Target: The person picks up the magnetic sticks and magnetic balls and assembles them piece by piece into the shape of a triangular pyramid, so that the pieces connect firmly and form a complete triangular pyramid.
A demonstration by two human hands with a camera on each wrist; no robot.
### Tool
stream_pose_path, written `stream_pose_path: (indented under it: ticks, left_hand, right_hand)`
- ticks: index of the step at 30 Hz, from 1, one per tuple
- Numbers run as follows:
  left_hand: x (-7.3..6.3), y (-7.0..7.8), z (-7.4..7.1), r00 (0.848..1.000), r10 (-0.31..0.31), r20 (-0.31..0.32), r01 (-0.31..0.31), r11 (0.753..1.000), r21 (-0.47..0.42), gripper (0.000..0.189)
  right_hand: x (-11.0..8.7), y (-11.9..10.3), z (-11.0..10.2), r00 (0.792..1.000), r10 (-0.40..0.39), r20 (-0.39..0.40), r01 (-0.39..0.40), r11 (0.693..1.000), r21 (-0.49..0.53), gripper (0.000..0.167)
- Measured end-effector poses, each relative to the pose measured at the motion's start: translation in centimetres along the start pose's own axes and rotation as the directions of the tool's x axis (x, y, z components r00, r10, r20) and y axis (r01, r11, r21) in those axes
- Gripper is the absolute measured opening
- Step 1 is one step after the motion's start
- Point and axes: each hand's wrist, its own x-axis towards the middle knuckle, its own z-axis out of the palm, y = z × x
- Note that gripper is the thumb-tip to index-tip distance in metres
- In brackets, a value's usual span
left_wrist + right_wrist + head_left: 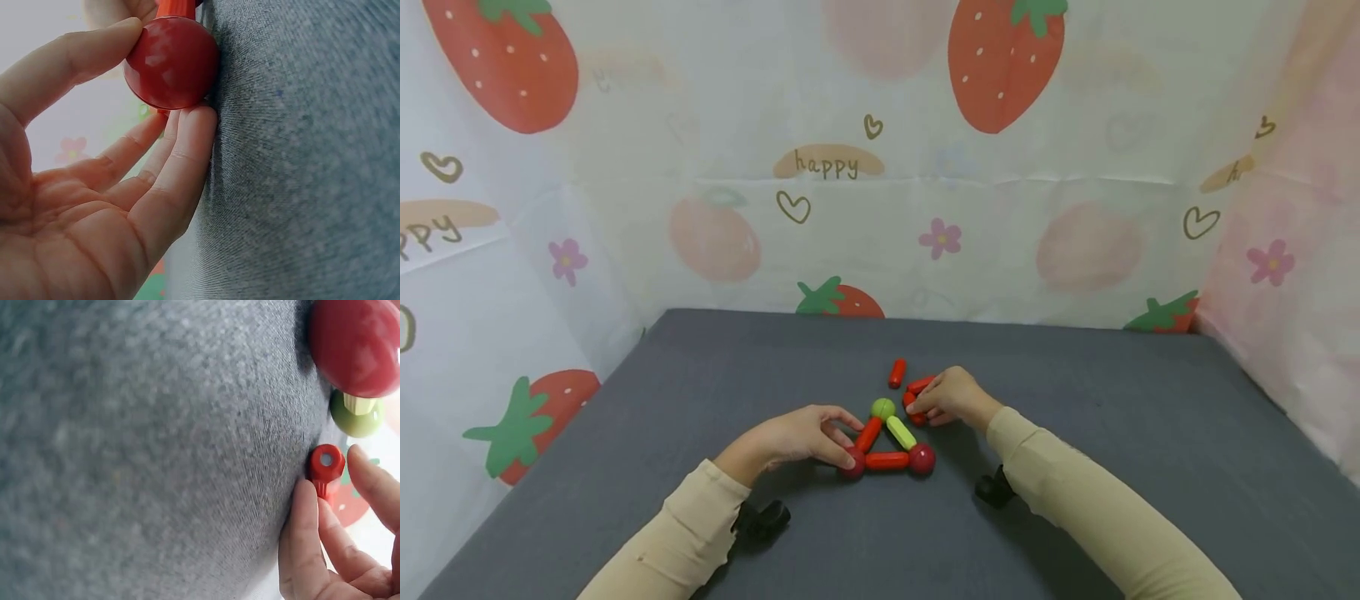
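On the dark table lies a triangle of magnetic building pieces: two red balls at the near corners, a green ball at the far one, two red rods and a yellow-green rod between them. My left hand pinches the left red ball, thumb on top and fingertips beneath in the left wrist view. Just right of the green ball, my right hand holds a loose red rod between thumb and fingers; its end shows a grey dot. A second red rod lies beside it, partly behind the fingers.
Another loose red rod lies farther back, beyond the green ball. The right red ball sits close in front of my right hand. A strawberry-print curtain hangs behind the dark table and along both sides.
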Motion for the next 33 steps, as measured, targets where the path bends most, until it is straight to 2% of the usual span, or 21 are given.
stream_pose_path:
  ticks: [7, 15, 24, 28, 33]
  left_hand:
    - [-0.1, 0.4, 0.1, 1.000, 0.019, -0.024, -0.019, 1.000, -0.004, 0.053]
    - [0.1, 0.2, 0.4, 0.999, 0.030, -0.042, -0.030, 1.000, -0.003, 0.056]
    - [0.0, 0.1, 0.4, 0.999, 0.028, -0.033, -0.029, 0.999, -0.022, 0.059]
    - [0.0, 0.0, 0.4, 0.999, 0.028, -0.027, -0.029, 0.999, -0.039, 0.060]
    - [-0.1, 0.1, 0.5, 0.999, 0.022, -0.043, -0.024, 0.999, -0.040, 0.059]
  right_hand:
    - [0.1, -0.1, -0.2, 1.000, -0.008, -0.005, 0.008, 1.000, 0.015, 0.012]
    - [-1.2, -0.2, -1.6, 0.995, -0.013, 0.098, 0.007, 0.998, 0.062, 0.029]
    - [-3.0, 0.0, -2.2, 0.980, -0.092, 0.178, 0.069, 0.989, 0.131, 0.039]
    - [-3.7, 0.3, -2.0, 0.975, -0.115, 0.188, 0.081, 0.981, 0.179, 0.042]
    - [-4.1, 0.6, -1.6, 0.978, -0.131, 0.161, 0.102, 0.978, 0.180, 0.041]
